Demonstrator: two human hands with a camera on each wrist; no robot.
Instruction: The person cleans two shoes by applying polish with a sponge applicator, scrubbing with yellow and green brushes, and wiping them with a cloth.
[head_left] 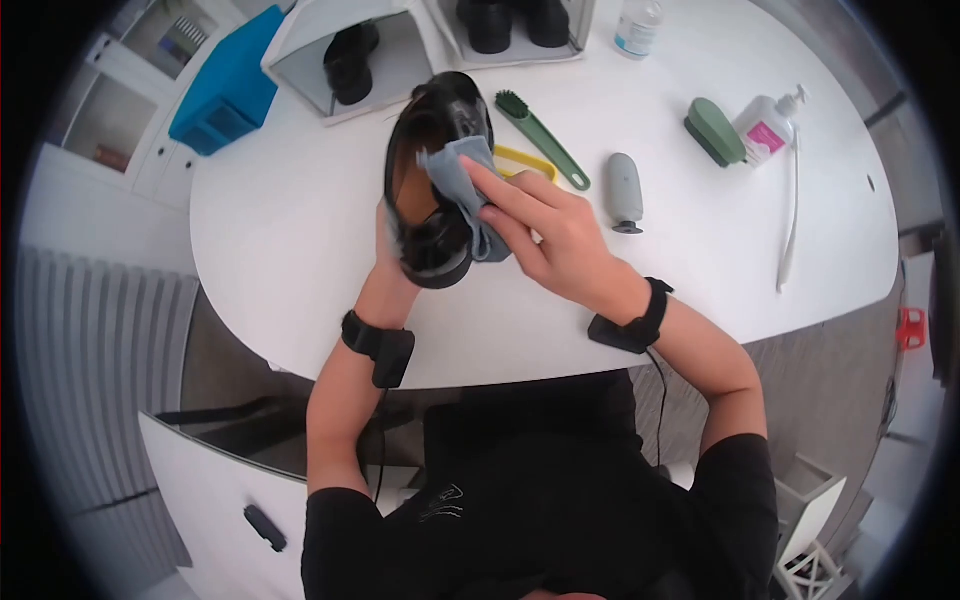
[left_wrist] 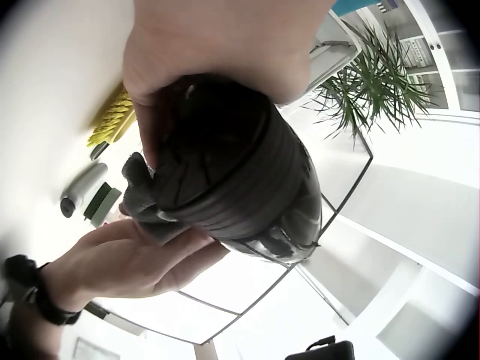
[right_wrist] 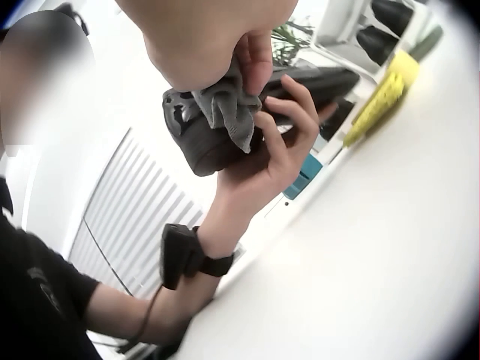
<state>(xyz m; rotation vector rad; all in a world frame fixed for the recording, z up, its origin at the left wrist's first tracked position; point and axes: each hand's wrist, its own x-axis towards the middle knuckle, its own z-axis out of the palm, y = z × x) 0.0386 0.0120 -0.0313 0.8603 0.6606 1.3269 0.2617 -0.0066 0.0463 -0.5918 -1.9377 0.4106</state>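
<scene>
A black shoe [head_left: 440,258], glossy with a brown inside, is held up over the white table with its heel end toward the person. My left hand [right_wrist: 259,172] grips it from below and the side, fingers curled along the sole in the right wrist view. In the head view most of that hand is hidden behind the shoe. A grey-blue cloth [head_left: 455,175] is pinched in my right hand [head_left: 562,228], which presses it against the shoe's right side near the opening. Folds of the cloth [right_wrist: 229,112] hang below the right fingers.
Beyond the shoe stand white boxes [head_left: 425,55] with black shoes inside. To the right lie a long green brush [head_left: 545,142], a yellow brush [head_left: 528,163], a grey cylinder [head_left: 624,188], a green hand brush [head_left: 714,132], a pump bottle [head_left: 768,130] and a white stick [head_left: 790,220].
</scene>
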